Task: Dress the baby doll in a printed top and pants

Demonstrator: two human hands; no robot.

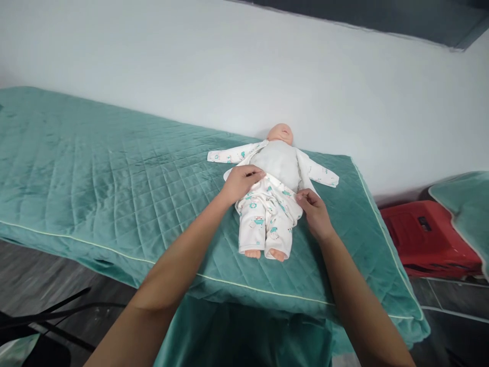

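A baby doll (280,133) lies on its back on the green quilted bed cover (160,204), head by the wall and feet towards me. Its white printed jacket (321,173) hangs open at the front, baring the pale torso (278,162), with both sleeves spread out. White printed baby pants (257,223) cover its legs; the toes poke out below the cuffs. My left hand (241,182) pinches the waistband on the left side. On the opposite side, my right hand (315,210) has its fingers closed at the waistband's edge.
A white wall (153,61) runs behind the bed. To the right of the bed stands a red plastic case (428,234), partly under another green cover (466,204). Black chair legs (49,316) show at the lower left, over a dark floor (46,270).
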